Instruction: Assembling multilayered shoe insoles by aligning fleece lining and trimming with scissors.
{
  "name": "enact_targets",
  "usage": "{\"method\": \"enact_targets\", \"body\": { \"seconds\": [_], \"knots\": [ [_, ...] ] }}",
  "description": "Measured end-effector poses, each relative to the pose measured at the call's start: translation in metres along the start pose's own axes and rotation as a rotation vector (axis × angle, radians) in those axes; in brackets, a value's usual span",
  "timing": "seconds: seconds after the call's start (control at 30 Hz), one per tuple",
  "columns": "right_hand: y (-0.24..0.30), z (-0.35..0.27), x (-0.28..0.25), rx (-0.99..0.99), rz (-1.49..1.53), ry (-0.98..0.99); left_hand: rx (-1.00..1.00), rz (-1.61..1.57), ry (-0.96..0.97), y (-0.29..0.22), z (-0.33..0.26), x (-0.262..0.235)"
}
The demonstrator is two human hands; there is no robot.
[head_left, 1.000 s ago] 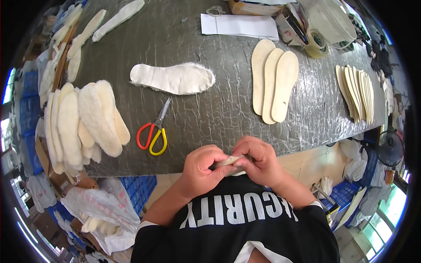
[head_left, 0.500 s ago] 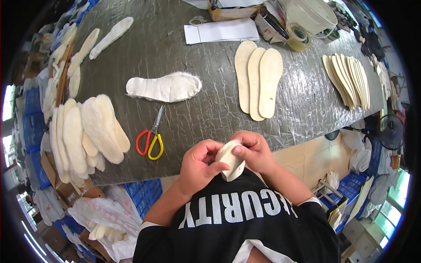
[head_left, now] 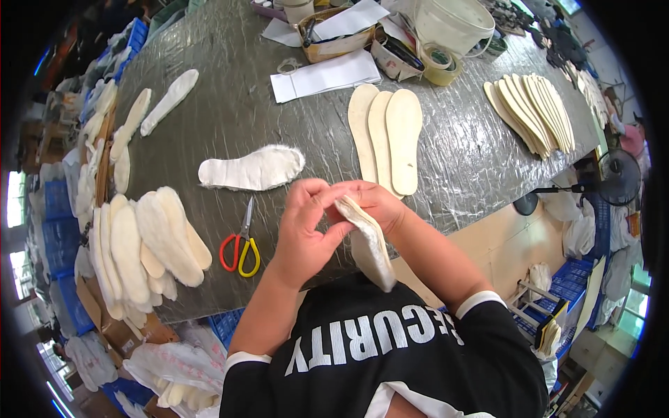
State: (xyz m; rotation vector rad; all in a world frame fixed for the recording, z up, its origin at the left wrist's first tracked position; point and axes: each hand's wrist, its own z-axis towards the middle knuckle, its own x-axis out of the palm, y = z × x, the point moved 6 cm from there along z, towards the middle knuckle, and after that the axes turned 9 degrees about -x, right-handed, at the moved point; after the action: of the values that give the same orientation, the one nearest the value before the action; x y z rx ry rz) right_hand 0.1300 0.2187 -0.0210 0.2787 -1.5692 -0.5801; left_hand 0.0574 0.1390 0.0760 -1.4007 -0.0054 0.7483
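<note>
Between my two hands, close to my chest at the table's near edge, is a fleecy cream insole [head_left: 369, 247], seen nearly edge-on with its lower end hanging down. My left hand [head_left: 310, 219] is closed on its upper end from the left, thumb against the edge. My right hand [head_left: 373, 202] grips the same end from the right and behind, partly hidden by the insole. Left of my hands lie scissors [head_left: 242, 244] with one red and one yellow handle. Beyond them rests a white fleece-edged sole piece [head_left: 252, 168]. Three plain cream insoles [head_left: 403, 139] lie just past my right hand.
Fleecy insoles [head_left: 129, 247] are piled at the table's left edge. A fanned row of plain insoles [head_left: 533, 115] lies at the right. White papers [head_left: 326, 75], tape rolls [head_left: 440, 64] and a translucent bucket [head_left: 453, 26] stand at the back. A black fan [head_left: 619, 177] is off to the right.
The insole has been turned from a curled, bent shape to a straighter one hanging down. My hands have moved up slightly and closer together, and the view has shifted.
</note>
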Motion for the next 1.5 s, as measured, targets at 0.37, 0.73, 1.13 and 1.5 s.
{"method": "enact_targets", "body": {
  "seconds": [0.37, 0.73, 1.13, 1.5],
  "knots": [
    [-0.043, -0.020, 0.020, 0.363, 0.048, -0.094, 0.054, -0.212, 0.184, 0.002, -0.004, -0.003],
    [0.011, -0.050, 0.043, 0.291, -1.334, 0.231, -0.394, -0.686, -0.125, 0.094, -0.066, -0.036],
    [-0.063, -0.039, -0.011, -0.044, -2.181, 0.224, -0.850, -0.097, -0.109, 0.184, -0.102, -0.009],
    [-0.060, -0.058, -0.028, -0.192, -1.924, 0.128, -0.883, -0.132, 0.014, 0.194, -0.109, 0.003]
  ]
}}
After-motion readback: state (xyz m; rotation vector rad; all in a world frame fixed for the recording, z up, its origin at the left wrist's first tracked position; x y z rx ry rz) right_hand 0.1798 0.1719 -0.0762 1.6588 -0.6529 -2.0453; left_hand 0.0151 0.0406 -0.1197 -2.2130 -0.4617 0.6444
